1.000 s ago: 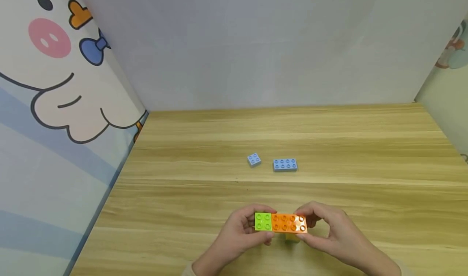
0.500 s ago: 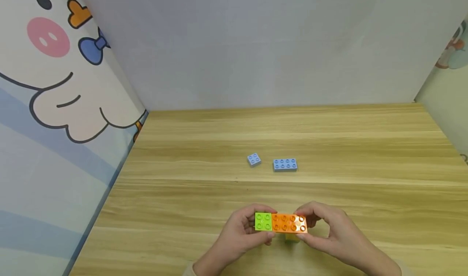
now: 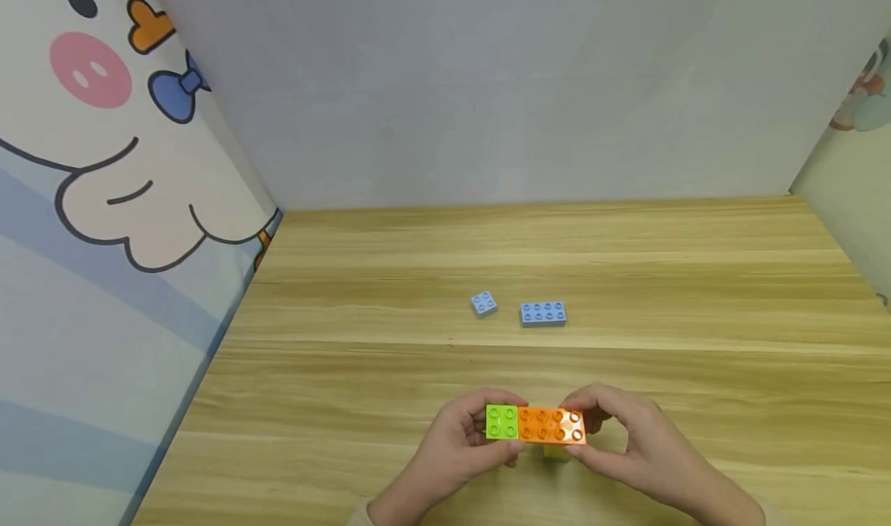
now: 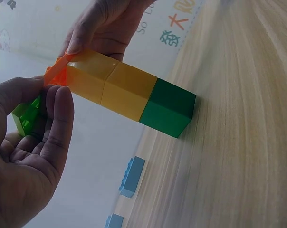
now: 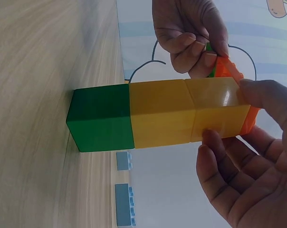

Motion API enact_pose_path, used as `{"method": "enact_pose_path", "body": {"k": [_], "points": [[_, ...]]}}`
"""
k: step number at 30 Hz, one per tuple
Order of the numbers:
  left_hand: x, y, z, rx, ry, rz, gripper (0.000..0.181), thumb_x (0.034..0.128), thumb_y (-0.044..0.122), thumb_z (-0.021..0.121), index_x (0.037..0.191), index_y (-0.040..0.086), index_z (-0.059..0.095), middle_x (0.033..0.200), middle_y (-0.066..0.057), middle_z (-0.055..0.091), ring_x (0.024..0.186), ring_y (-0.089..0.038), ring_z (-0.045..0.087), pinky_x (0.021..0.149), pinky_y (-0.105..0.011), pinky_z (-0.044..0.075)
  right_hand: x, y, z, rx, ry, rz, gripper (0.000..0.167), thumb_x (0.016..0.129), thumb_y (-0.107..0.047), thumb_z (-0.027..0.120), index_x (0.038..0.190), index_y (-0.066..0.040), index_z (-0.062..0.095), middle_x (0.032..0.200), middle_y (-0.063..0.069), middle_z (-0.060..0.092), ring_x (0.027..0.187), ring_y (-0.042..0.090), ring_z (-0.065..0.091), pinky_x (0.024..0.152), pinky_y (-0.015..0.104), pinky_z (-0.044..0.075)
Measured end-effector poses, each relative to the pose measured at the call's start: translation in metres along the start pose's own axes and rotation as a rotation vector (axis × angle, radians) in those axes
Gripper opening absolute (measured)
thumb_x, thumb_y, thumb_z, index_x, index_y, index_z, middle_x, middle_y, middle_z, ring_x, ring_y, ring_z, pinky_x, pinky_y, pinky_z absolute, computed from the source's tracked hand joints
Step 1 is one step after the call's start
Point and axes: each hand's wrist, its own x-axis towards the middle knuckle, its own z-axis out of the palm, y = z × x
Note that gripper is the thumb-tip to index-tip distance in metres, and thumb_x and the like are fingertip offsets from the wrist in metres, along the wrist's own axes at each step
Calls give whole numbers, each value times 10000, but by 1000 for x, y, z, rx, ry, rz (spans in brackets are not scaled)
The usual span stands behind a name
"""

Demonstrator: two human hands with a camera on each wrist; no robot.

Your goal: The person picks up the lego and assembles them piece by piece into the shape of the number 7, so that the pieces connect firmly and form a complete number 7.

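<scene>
A tower of toy building bricks stands on the table: a dark green brick (image 4: 167, 108) at the bottom, two yellow bricks (image 5: 161, 114) above it. An orange brick (image 3: 543, 425) lies across the top, its left part overhanging. At its left end sits a light green brick (image 3: 502, 422); whether the two are joined I cannot tell. My left hand (image 3: 455, 445) pinches the orange brick near the light green one, thumb in front, index finger behind. My right hand (image 3: 636, 449) pinches the orange brick's right end, its fingertips also against the upper yellow brick.
Beyond the hands, a small blue brick (image 3: 483, 304) and a longer blue brick (image 3: 543, 315) lie on the wooden table (image 3: 334, 402). A pale wall (image 3: 522, 85) rises behind the table, and a cartoon-printed panel (image 3: 139, 201) stands along the left.
</scene>
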Motion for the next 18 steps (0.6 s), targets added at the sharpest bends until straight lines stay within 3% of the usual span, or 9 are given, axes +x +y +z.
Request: {"method": "enact_pose_path", "body": {"k": [7, 18], "points": [[0, 2, 0, 6, -1, -19, 366, 875, -7, 691, 1225, -16, 582, 1079, -170, 656, 767, -120, 657, 692, -262, 576, 1, -4, -1, 5, -22, 44, 391, 808, -67, 796, 1100, -246, 607, 1013, -137, 664, 787, 45, 605, 673, 265, 541], [-1, 6, -2, 18, -5, -23, 363, 879, 5, 693, 1226, -5, 585, 1077, -162, 663, 762, -117, 657, 690, -263, 576, 0, -3, -1, -2, -14, -4, 437, 777, -45, 814, 1126, -190, 595, 975, -99, 659, 761, 50, 600, 647, 259, 534]]}}
